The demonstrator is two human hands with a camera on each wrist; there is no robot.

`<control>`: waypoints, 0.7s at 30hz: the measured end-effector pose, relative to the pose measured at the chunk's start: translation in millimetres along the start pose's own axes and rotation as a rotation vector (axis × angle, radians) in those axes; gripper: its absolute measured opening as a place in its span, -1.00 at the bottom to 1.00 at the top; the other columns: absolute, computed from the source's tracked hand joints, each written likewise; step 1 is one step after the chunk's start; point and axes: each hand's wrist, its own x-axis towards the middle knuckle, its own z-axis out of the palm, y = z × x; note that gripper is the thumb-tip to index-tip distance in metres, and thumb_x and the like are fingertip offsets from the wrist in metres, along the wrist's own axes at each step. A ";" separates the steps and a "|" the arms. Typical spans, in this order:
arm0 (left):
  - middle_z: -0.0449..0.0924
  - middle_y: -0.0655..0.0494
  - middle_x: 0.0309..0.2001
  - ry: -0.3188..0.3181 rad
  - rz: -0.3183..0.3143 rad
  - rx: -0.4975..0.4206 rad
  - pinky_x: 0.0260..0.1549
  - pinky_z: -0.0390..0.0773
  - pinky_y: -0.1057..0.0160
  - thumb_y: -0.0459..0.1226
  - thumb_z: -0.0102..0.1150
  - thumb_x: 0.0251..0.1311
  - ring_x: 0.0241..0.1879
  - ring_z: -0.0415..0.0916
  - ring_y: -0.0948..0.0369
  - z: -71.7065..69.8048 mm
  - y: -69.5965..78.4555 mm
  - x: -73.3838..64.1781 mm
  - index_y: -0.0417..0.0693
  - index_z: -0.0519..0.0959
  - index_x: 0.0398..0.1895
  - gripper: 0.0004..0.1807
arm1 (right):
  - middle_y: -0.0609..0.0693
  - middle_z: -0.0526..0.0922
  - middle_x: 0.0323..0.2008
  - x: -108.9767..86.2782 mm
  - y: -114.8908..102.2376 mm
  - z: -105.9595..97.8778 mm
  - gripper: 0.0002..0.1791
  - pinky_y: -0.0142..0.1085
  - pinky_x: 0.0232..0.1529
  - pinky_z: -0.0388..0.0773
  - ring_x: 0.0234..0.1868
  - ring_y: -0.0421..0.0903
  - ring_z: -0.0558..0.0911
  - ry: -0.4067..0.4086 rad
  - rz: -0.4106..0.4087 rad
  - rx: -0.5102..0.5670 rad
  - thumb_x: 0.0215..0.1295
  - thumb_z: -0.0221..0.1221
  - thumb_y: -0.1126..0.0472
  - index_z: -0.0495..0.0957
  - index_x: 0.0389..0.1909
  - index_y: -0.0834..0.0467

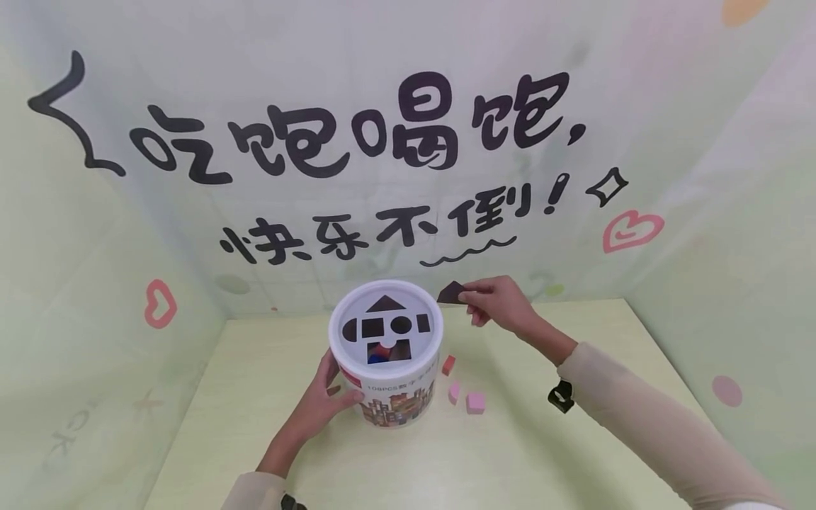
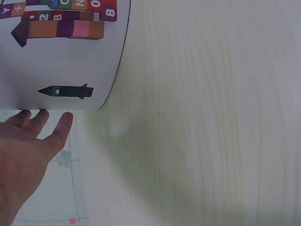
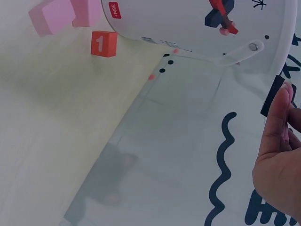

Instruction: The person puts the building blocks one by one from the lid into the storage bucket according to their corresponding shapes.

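Observation:
A white bucket (image 1: 398,400) stands upright, with a lid (image 1: 344,358) that has cut-out shapes. Coloured pieces show through the lid's large lower opening. My left hand (image 1: 321,404) rests against the bucket's left side, thumb toward the front. In the left wrist view, the spread fingers (image 2: 60,132) of that hand meet the bucket wall. My right hand (image 1: 500,304) pinches a dark triangular block (image 1: 450,292) between thumb and fingertips, just right of the lid's rim. Edge-on, the same block (image 3: 272,96) shows in the right wrist view, close to the bucket.
Right of the bucket lie a red block (image 1: 449,365) marked with a 1, a thin pink block (image 1: 454,393) and a thicker pink block (image 1: 475,403). All rest on the pale wooden table (image 1: 510,453). Printed fabric walls (image 1: 408,42) enclose the back and sides.

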 end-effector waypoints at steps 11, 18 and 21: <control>-0.04 -0.07 0.54 0.005 -0.014 -0.011 0.25 0.25 -0.32 -0.20 0.38 0.09 0.48 -0.04 -0.17 -0.2 2.8 0.2 0.17 -0.14 0.55 0.08 | 0.10 0.62 -0.55 2.8 -18.6 15.5 -0.72 -0.20 -0.42 0.71 -0.62 -0.14 0.62 -0.016 -0.017 0.050 0.30 0.23 0.25 0.63 -0.03 0.32; -0.06 -0.08 0.54 0.002 -0.008 -0.004 0.25 0.25 -0.33 -0.20 0.38 0.09 0.48 -0.05 -0.18 -0.8 1.7 0.0 0.17 -0.15 0.56 0.08 | 0.10 0.61 -0.57 7.1 -24.2 31.3 -0.73 -0.23 -0.47 0.70 -0.64 -0.15 0.61 -0.026 -0.027 0.056 0.28 0.25 0.25 0.66 -0.07 0.30; -0.05 -0.09 0.54 0.000 -0.006 -0.005 0.25 0.25 -0.33 -0.20 0.38 0.09 0.48 -0.05 -0.19 -0.4 1.9 -0.1 0.17 -0.14 0.56 0.08 | 0.06 0.60 -0.60 7.3 -28.8 36.7 -0.75 -0.25 -0.49 0.69 -0.65 -0.17 0.59 -0.032 -0.038 0.054 0.27 0.26 0.25 0.67 -0.08 0.29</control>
